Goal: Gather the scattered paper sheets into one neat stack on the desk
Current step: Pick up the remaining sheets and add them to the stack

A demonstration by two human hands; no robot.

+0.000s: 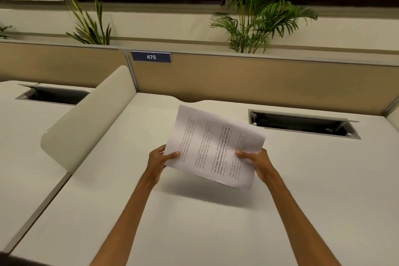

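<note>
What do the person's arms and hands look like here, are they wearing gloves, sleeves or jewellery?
Both hands are bare: the left hand and the right hand have no gloves, and no rings show on the fingers in sight. The forearms are uncovered right down to the bottom edge of the picture, so no sleeve shows. No watch, bracelet or strap is visible on either wrist.

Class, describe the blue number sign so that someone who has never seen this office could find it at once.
Start at the tan partition wall that runs along the far edge of the white desk. Follow its top rail left to the post where two panels meet. The blue sign hangs just right of it, white digits 475, the only blue thing in view.
</note>
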